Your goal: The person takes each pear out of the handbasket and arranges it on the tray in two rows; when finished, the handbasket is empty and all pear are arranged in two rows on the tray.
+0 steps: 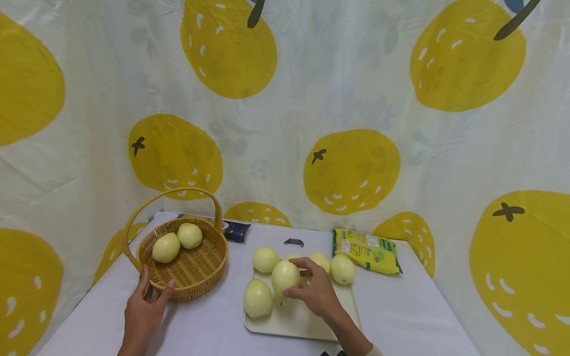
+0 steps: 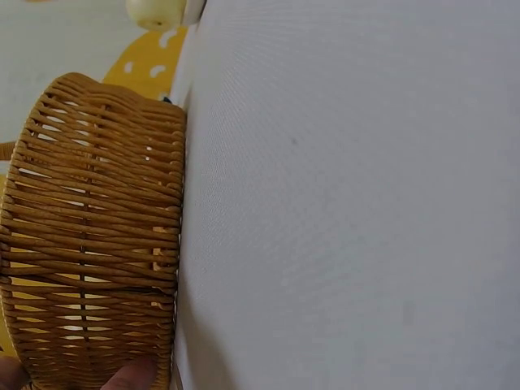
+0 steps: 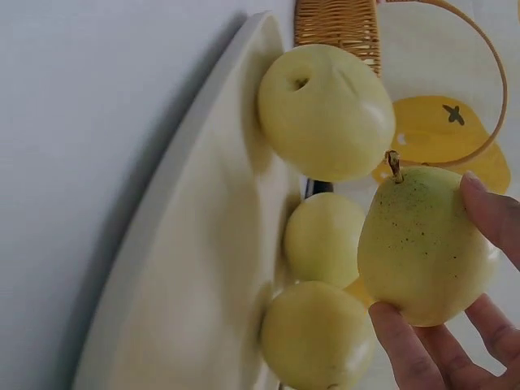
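Observation:
My right hand (image 1: 317, 291) grips a pale yellow-green pear (image 3: 426, 244) between thumb and fingers, its short stem showing. It is held above a cream tray (image 1: 303, 324) that bears several more pears, among them one at the front left (image 1: 258, 298) and one at the back left (image 1: 265, 260). On the left, my left hand (image 1: 144, 311) holds the near side of a wicker basket (image 1: 191, 291), with fingertips at its rim and wall. Two pears (image 1: 166, 247) lie inside the basket, towards its left and back. In the left wrist view only fingertips (image 2: 134, 375) show against the weave.
A yellow-green packet (image 1: 367, 250) lies behind the tray on the right. One small dark wrapped piece (image 1: 294, 242) is at the back middle, and a dark blue packet (image 1: 236, 231) sits behind the basket. The basket's tall handle (image 1: 171, 190) arches up. A fruit-print curtain (image 1: 285, 113) closes off the back.

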Tool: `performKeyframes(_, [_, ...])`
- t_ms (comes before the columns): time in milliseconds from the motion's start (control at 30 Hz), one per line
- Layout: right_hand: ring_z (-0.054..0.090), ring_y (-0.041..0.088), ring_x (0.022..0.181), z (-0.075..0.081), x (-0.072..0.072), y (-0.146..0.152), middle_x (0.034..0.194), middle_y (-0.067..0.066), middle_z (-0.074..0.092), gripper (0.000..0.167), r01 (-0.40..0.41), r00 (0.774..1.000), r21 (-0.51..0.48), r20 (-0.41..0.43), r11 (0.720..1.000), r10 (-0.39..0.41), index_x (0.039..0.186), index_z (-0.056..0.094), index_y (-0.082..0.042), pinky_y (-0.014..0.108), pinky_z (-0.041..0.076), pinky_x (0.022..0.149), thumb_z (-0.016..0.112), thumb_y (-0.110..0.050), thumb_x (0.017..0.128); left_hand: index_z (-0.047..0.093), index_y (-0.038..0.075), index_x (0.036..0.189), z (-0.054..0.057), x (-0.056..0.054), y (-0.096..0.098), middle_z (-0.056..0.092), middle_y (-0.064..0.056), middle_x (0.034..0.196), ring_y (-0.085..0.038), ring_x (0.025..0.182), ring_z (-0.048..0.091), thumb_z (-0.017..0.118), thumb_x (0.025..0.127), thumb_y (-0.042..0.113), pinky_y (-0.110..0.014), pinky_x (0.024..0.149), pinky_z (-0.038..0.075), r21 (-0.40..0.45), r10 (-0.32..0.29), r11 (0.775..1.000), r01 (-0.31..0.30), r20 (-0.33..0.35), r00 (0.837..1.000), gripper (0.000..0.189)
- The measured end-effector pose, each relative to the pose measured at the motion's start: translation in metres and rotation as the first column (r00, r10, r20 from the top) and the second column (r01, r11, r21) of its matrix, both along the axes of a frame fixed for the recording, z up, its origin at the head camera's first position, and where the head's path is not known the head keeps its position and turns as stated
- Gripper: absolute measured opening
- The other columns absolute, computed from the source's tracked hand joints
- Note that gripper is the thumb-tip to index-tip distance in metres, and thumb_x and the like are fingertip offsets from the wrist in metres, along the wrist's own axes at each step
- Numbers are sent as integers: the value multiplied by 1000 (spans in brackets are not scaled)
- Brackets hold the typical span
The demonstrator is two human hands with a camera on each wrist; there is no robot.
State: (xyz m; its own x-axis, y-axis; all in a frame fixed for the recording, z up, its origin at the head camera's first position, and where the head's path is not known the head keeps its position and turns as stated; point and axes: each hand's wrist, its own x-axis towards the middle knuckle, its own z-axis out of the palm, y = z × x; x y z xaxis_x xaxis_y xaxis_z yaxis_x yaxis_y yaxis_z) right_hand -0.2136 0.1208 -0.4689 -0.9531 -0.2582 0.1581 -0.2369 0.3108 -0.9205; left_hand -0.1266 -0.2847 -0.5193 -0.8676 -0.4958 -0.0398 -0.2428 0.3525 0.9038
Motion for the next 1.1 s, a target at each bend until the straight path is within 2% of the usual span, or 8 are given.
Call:
performKeyframes(300, [66,34,119,-18,-2,4,134,13,69,71,-13,1000,54,10,998,12,133,71,-12,34,68,87,99,-6,68,-7,38,167,-1,-1,-1,-10,-3,177,-58,155,26,66,96,68,-58,125,34,-1,-4,1000,4,4,1000,107])
performKeyframes(467, [67,35,116,-27,-3,1,131,16,70,70,-14,1000,50,-7,999,15,130,72,-12,28,68,83,99,-3,66,-7,37,168,-2,-1,-2,-10,-3,177,-58,154,26,66,96,68,-61,126,33,-5,-10,1000,10,4,1000,107])
performKeyframes(667, [69,34,114,-30,-2,-4,128,17,70,70,1,1000,52,-29,999,1,128,72,-13,23,66,81,100,-4,64,-7,37,168,-2,-1,-2,-9,-4,177,-57,155,27,67,96,67,-61,126,33,-1,-8,1000,8,3,1000,107])
performKeyframes(933, [72,30,106,-35,0,-5,122,19,60,70,33,996,206,-90,978,-15,128,73,-11,38,66,85,102,-12,64,-6,37,168,-4,0,-1,-8,-3,177,-56,154,28,67,97,66,-60,125,33,-10,0,1000,0,-5,1000,106])
performKeyframes(1100, [71,32,107,-38,-1,-4,121,19,59,70,20,997,200,-76,980,-5,129,72,-11,34,68,81,102,-12,66,-5,37,168,-4,-1,-2,-7,-2,177,-56,154,29,68,97,65,-60,125,34,-11,7,1000,-7,-15,1000,106])
